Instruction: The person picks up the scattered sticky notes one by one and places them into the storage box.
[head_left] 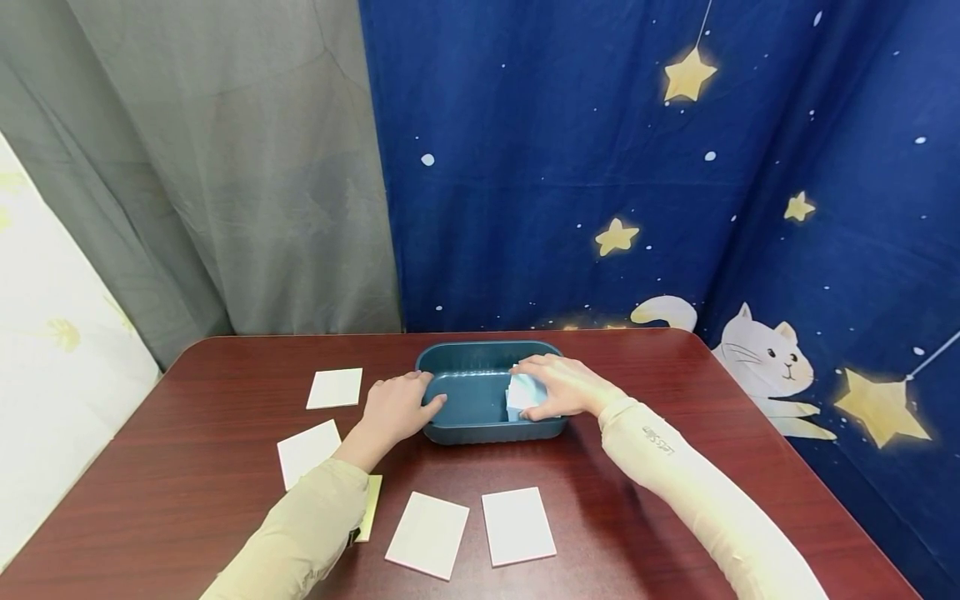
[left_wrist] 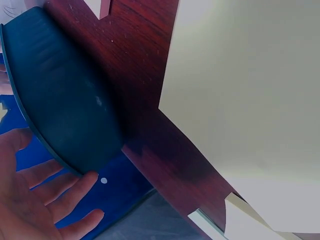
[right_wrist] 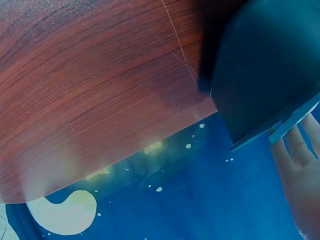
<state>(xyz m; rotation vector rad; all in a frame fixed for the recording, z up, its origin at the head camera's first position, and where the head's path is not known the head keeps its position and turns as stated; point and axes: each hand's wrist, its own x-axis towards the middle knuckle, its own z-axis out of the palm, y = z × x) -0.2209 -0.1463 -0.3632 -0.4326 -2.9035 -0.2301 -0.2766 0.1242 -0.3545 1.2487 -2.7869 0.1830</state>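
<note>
A dark teal plastic bin (head_left: pixel 480 433) stands near the table's far edge. My left hand (head_left: pixel 397 406) holds its left end, with the thumb over the rim; the left wrist view shows the fingers (left_wrist: pixel 65 195) at the rim. Inside the bin's right end, my right hand (head_left: pixel 564 385) grips a pale blue stack of sticky notes (head_left: pixel 525 393) between thumb and fingers. The right wrist view has the edge of this stack (right_wrist: pixel 295 122) showing above the bin wall (right_wrist: pixel 270 65), against the fingers.
Two pale sticky note pads (head_left: pixel 427 536) (head_left: pixel 517 527) lie in front of the bin. To the left are two more white pads (head_left: pixel 334 388) (head_left: pixel 306 452). A yellow pad (head_left: pixel 371 508) is partly hidden under my left sleeve. Curtains (head_left: pixel 525 167) hang behind the dark red table (head_left: pixel 187 467).
</note>
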